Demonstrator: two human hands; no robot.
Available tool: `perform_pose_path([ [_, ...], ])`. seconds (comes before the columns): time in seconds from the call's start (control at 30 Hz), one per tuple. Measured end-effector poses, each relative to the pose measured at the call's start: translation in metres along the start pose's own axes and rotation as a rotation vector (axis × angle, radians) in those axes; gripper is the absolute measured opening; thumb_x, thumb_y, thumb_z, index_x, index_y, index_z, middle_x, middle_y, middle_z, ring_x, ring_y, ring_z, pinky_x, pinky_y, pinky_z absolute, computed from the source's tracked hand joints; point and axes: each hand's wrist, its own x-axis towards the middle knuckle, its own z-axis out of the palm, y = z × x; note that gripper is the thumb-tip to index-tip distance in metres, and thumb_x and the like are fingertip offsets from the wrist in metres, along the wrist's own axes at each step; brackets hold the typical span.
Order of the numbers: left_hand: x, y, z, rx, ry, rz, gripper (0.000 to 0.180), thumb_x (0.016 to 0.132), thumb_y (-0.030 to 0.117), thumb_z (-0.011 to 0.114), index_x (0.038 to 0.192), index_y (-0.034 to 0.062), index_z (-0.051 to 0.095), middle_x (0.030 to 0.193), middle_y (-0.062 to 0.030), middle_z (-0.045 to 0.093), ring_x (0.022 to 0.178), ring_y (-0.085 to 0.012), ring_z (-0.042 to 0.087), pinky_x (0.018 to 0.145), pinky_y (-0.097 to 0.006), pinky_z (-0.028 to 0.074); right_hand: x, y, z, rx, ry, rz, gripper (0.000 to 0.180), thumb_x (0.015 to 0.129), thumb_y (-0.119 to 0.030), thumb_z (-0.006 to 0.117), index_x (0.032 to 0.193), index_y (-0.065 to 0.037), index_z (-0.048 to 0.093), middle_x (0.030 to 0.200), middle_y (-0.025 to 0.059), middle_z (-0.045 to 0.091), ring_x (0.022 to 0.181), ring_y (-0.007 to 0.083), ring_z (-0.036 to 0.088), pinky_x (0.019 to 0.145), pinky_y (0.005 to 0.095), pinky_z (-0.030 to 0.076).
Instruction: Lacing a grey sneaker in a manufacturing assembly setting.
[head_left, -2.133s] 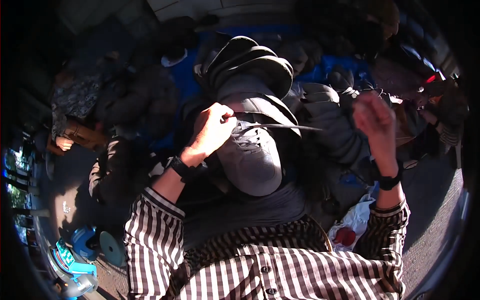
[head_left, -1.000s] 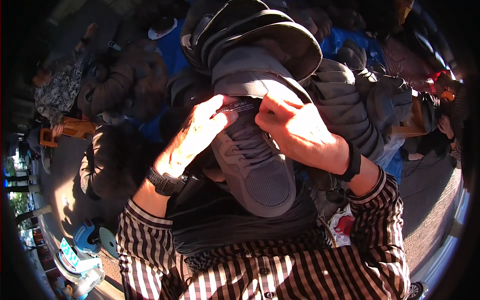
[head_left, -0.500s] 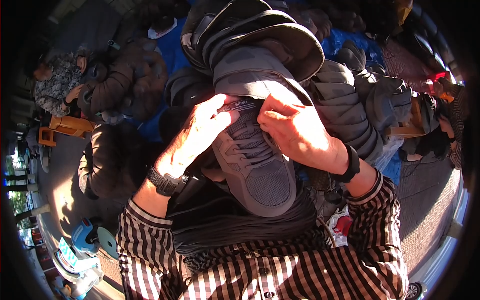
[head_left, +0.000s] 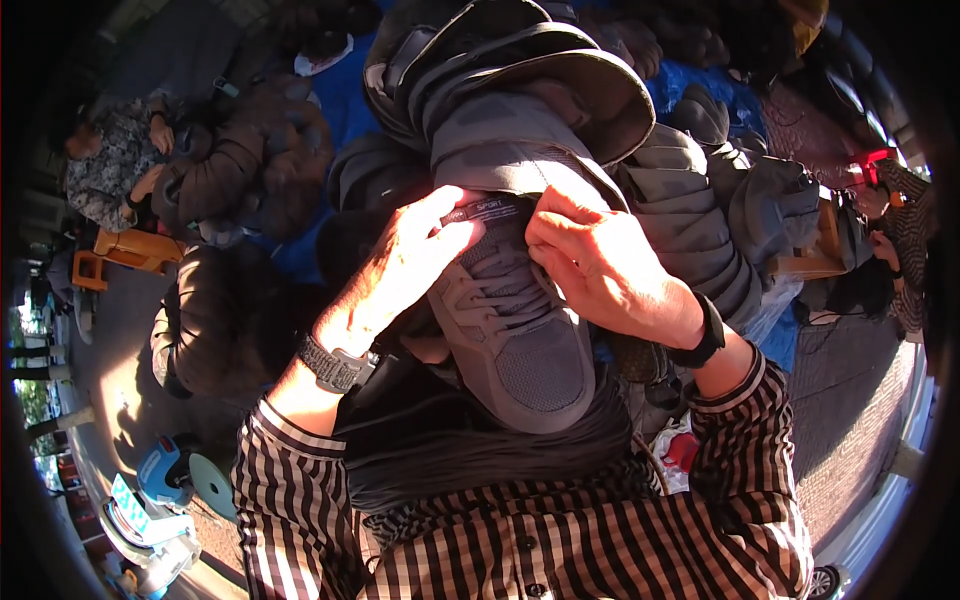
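Observation:
A grey sneaker (head_left: 545,375) rests over my lap with its mesh toe toward me. Grey laces (head_left: 510,300) cross its front, and a dark tongue (head_left: 495,232) shows between my hands. My left hand (head_left: 385,270) grips the shoe's opening on the left, thumb and index finger against the tongue's edge. On the opposite side, my right hand (head_left: 615,265) is closed in a pinch by the upper eyelets; what lies between its fingertips is hidden. Just beyond my fingers, a nested row of grey shoe uppers (head_left: 500,135) leads away from me.
More nested uppers (head_left: 685,195) lie to the right, and a rounded stack (head_left: 205,310) sits at the left. Orange stools (head_left: 135,250) stand farther left, near a person in a patterned top (head_left: 115,165). Blue sheeting (head_left: 345,90) covers ground ahead. A blue-and-white scooter (head_left: 160,500) is at lower left.
My right hand has shifted slightly to the right and its fingers have turned a little at the eyelets. The left hand keeps its hold. At far left, the other person's hand has moved.

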Motion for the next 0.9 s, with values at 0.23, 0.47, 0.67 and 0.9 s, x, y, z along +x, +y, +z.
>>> perform_pose_path([
  [0.23,-0.001,0.001,-0.002,-0.01,-0.022,-0.018,0.03,0.089,0.018,0.06,0.111,-0.0021,0.057,0.093,-0.0083,0.064,0.085,-0.0126,0.055,0.077,-0.028,0.045,0.001,0.001,0.003,0.146,-0.033,0.087,0.009,0.081,0.0,0.062,0.089,0.0,0.058,0.086,0.0104,0.054,0.073,0.0294,0.058,0.06,0.0338,0.046],
  [0.47,0.002,-0.008,0.003,0.031,0.023,0.049,0.03,0.089,0.018,0.06,0.112,-0.0016,0.057,0.093,-0.0097,0.064,0.081,-0.0134,0.055,0.075,-0.029,0.046,0.003,0.007,0.01,0.252,0.03,0.055,0.006,0.083,-0.002,0.062,0.088,0.0,0.059,0.083,0.0104,0.053,0.069,0.0283,0.055,0.06,0.0336,0.044],
  [0.67,-0.002,-0.001,0.004,0.087,0.056,0.114,0.03,0.089,0.014,0.059,0.114,-0.0021,0.056,0.097,-0.012,0.065,0.085,-0.0154,0.059,0.078,-0.029,0.047,0.002,0.009,0.008,-0.068,-0.034,-0.025,0.008,0.082,-0.001,0.062,0.09,-0.003,0.06,0.082,0.0099,0.052,0.069,0.0279,0.055,0.062,0.0338,0.045],
  [0.9,0.0,-0.002,0.003,0.066,0.017,0.007,0.031,0.089,0.01,0.058,0.117,-0.0031,0.055,0.102,-0.0166,0.064,0.094,-0.0214,0.061,0.083,-0.031,0.047,0.004,0.018,0.016,0.223,0.038,0.024,0.006,0.079,-0.002,0.064,0.085,-0.002,0.062,0.081,0.0092,0.053,0.073,0.0262,0.055,0.064,0.035,0.045],
])
